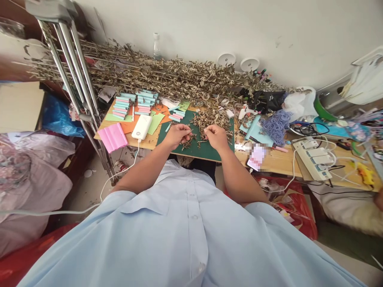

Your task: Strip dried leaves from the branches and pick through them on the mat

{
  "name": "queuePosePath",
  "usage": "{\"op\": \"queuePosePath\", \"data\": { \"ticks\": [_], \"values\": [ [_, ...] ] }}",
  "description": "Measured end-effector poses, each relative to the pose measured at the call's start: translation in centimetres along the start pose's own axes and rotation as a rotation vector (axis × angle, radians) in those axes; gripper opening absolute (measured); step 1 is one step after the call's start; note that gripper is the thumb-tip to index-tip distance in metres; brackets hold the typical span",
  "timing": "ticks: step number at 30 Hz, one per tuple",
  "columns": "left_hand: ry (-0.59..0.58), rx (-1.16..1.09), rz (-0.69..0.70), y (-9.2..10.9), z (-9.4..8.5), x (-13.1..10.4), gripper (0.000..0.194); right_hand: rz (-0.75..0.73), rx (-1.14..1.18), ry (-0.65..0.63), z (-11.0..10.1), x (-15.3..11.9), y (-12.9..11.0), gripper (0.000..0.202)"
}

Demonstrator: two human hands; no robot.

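Note:
My left hand (pixel 178 135) is over the green cutting mat (pixel 194 153), its fingers pinched on a small bit of dried leaf. Close by on the right, my right hand (pixel 216 136) is closed too, thumb and fingers together at the edge of a pile of dried leaves (pixel 214 119); whatever it pinches is too small to make out. A few loose dried leaves (pixel 188 142) lie on the mat below my left hand. Rolled blue and pink paper tubes (pixel 177 115) sit beyond my left hand.
Long bundles of dried stalks (pixel 167 73) line the wall. A white power bank (pixel 141 127) with a cable lies left, near pink paper (pixel 113 137). Right are a phone (pixel 257 156), purple cord (pixel 277 126), a glue gun (pixel 245 111) and a power strip (pixel 312 158). Metal crutches (pixel 73 67) stand at left.

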State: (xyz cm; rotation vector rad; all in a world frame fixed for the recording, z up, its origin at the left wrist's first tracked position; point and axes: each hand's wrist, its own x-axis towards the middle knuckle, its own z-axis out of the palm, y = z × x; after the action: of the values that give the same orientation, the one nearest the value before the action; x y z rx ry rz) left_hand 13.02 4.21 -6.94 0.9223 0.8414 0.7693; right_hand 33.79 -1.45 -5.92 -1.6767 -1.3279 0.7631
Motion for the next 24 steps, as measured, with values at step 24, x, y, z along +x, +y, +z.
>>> {"op": "queuePosePath", "data": {
  "ticks": [24],
  "values": [
    [0.02, 0.267, 0.082, -0.6, 0.3, 0.5, 0.01, -0.209, -0.549, -0.145, 1.8, -1.9, 4.5, 0.045]
  ]
}}
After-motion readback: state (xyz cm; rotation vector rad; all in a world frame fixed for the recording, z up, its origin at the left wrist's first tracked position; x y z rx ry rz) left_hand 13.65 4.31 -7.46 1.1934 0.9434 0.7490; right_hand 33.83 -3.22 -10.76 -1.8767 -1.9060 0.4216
